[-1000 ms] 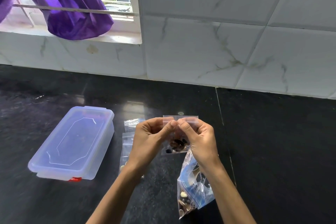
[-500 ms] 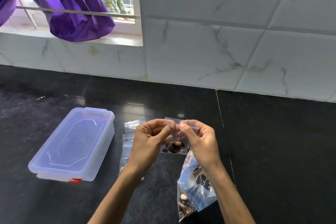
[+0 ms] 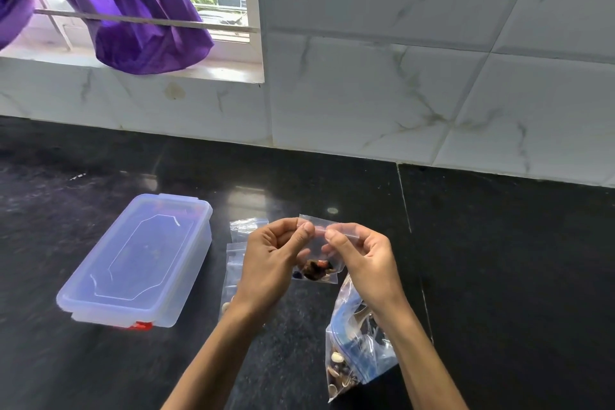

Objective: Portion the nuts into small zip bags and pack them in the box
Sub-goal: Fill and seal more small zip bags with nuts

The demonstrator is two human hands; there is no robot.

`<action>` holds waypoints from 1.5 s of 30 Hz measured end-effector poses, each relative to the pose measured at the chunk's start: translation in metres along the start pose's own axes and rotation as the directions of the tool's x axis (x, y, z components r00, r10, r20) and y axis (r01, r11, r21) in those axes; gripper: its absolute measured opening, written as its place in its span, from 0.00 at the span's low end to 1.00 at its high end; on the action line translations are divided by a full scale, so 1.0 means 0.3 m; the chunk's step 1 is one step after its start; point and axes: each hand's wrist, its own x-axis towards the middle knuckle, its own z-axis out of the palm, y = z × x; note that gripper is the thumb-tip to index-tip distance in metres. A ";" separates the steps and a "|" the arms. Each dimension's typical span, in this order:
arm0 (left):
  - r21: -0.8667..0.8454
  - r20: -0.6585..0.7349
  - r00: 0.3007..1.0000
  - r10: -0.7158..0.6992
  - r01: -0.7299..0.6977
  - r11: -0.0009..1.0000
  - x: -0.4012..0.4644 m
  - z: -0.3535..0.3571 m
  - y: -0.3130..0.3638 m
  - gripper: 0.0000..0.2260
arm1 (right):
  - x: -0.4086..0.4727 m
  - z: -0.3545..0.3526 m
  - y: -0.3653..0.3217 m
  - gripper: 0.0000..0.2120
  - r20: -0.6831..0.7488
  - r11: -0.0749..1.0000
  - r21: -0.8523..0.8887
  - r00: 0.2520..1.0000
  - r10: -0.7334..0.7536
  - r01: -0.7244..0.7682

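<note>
Nearest me, the big zip bag of nuts (image 3: 359,339) lies open on the counter (image 3: 499,276). Above it, my small zip bag (image 3: 321,251) has dropped lower and tilted since a second ago, nuts settled at the bottom, so I judge I'm sealing it. My left hand (image 3: 271,263) and right hand (image 3: 361,260) pinch its top strip, thumbs nearly meeting. Farther left, the box (image 3: 139,260) waits, lid on.
</note>
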 end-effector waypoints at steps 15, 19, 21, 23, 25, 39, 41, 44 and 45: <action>-0.019 -0.028 0.997 -0.076 0.075 0.997 0.008 -0.018 0.002 0.04 | 0.003 -0.004 0.014 0.05 0.016 0.999 0.028 0.999 0.041 -0.041; 0.017 0.029 1.000 -0.007 0.006 1.000 -0.001 -0.016 0.002 0.08 | -0.007 0.000 0.002 0.10 0.080 0.998 0.046 0.996 0.048 -0.052; 0.028 0.047 0.999 0.015 -0.016 0.999 -0.008 -0.011 -0.001 0.09 | -0.008 0.000 0.004 0.05 0.057 0.999 0.009 0.998 0.038 -0.038; 0.024 0.032 0.999 0.018 -0.019 1.000 -0.011 -0.008 -0.003 0.08 | -0.004 -0.002 0.005 0.04 0.042 1.000 -0.004 0.999 0.024 -0.024; 0.029 0.046 0.999 -0.004 0.003 1.000 -0.010 -0.012 -0.003 0.09 | -0.004 -0.005 0.006 0.05 0.053 1.000 -0.013 0.998 0.013 -0.013; 0.056 0.004 0.999 0.035 -0.036 0.998 -0.008 -0.013 -0.012 0.07 | -0.011 -0.005 0.004 0.06 0.037 0.999 -0.045 0.999 -0.003 0.005; 0.049 0.003 1.000 0.010 -0.010 0.999 -0.006 -0.006 -0.014 0.06 | -0.011 0.000 0.002 0.07 0.058 0.999 -0.044 0.998 -0.018 0.021; 0.046 0.070 0.995 -0.071 0.068 0.997 0.003 -0.019 -0.010 0.08 | -0.013 -0.006 -0.008 0.09 0.088 0.999 -0.022 0.996 -0.034 0.036; 0.062 0.116 0.990 -0.084 0.077 0.995 0.006 -0.025 -0.010 0.10 | -0.015 -0.009 -0.011 0.08 0.097 1.000 -0.003 0.995 -0.025 0.025</action>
